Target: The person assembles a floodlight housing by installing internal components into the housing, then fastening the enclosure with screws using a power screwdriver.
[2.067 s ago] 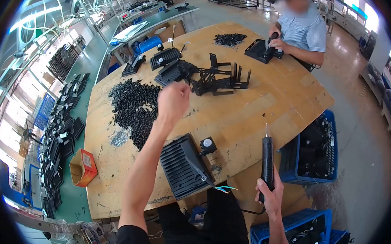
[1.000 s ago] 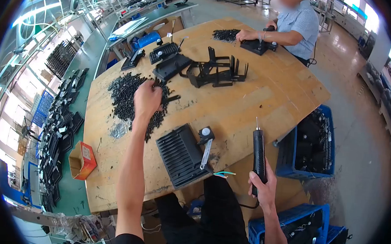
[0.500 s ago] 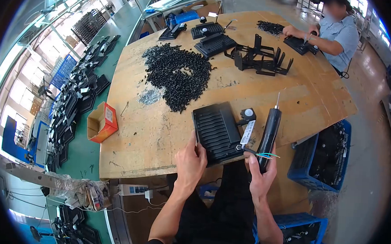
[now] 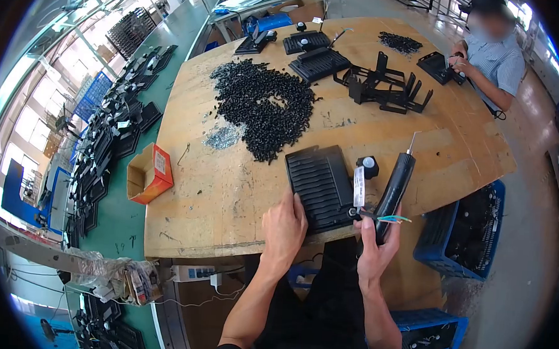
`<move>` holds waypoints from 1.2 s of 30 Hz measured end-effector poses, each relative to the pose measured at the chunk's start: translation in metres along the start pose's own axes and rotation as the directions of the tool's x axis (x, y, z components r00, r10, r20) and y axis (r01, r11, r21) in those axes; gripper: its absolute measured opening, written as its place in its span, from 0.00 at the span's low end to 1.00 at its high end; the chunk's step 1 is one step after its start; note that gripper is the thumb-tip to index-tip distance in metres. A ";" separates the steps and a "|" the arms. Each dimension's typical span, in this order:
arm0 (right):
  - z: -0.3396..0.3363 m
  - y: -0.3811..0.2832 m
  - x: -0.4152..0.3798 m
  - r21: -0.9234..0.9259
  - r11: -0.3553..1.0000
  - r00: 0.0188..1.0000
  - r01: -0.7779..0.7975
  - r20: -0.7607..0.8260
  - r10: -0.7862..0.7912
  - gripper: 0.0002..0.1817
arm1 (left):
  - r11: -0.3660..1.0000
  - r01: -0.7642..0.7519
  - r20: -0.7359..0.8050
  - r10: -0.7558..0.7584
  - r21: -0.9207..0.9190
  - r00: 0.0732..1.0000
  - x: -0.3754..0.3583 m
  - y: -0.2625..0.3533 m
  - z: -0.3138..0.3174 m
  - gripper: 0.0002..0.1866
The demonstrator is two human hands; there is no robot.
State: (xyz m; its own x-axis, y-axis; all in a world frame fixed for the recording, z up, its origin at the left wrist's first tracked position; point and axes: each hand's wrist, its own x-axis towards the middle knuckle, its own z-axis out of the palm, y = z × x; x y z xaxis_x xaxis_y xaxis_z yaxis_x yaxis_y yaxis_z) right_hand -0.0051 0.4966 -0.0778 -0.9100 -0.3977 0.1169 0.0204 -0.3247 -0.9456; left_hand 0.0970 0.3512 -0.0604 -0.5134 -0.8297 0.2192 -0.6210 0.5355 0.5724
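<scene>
A black finned floodlight housing (image 4: 320,189) lies at the table's near edge, with a round-domed sensor (image 4: 369,165) and a white label (image 4: 359,186) on its right side. My left hand (image 4: 284,228) grips its left front edge, fingertips partly hidden. In my right hand (image 4: 378,249) is a black electric screwdriver (image 4: 396,187), its thin bit pointing up and away. Stripped coloured wires (image 4: 393,218) cross in front of the screwdriver's lower body, by my right thumb. My right fingers are close to the housing's front right corner.
Beyond the housing lies a heap of small black parts (image 4: 263,120) beside loose silvery screws (image 4: 223,137). Black brackets (image 4: 385,91) and more housings (image 4: 320,64) stand farther back. An orange box (image 4: 151,175) sits left, a blue crate (image 4: 460,228) right. A co-worker (image 4: 494,56) handles another housing (image 4: 438,68).
The table and its contents sit slightly farther right in view. Both my hands keep their grips. The co-worker's hands have shifted to the right side of their housing.
</scene>
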 end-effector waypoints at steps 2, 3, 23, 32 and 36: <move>0.004 -0.001 0.005 0.014 1.000 1.000 -0.005 -0.002 0.005 0.40 | 1.000 0.006 0.003 -0.006 0.024 1.000 0.009 -0.002 0.011 0.13; 0.002 0.000 0.008 0.015 1.000 1.000 -0.002 -0.001 0.002 0.40 | 0.999 0.011 -0.008 -0.011 0.042 1.000 0.013 -0.001 0.014 0.14; -0.151 -0.028 -0.021 -0.073 0.868 0.864 -0.492 0.085 0.497 0.46 | 0.586 -0.727 0.461 0.788 -0.357 0.408 0.199 0.223 0.206 0.13; -0.162 -0.029 -0.013 -0.093 0.848 0.839 -0.523 0.123 0.531 0.44 | 0.232 -0.970 0.546 0.805 0.071 0.233 0.142 0.246 0.216 0.05; -0.160 -0.037 -0.023 -0.109 0.866 0.864 -0.488 0.085 0.497 0.43 | 0.413 -0.911 0.389 0.840 -0.008 0.377 0.155 0.230 0.191 0.08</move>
State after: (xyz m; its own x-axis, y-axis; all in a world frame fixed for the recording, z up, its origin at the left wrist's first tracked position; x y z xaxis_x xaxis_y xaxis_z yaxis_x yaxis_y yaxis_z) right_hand -0.0507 0.6549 -0.0939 -0.7403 -0.5782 -0.3430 0.4164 0.0061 -0.9091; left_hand -0.2387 0.3757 -0.0451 -0.9461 0.1982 0.2560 0.2160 0.9754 0.0431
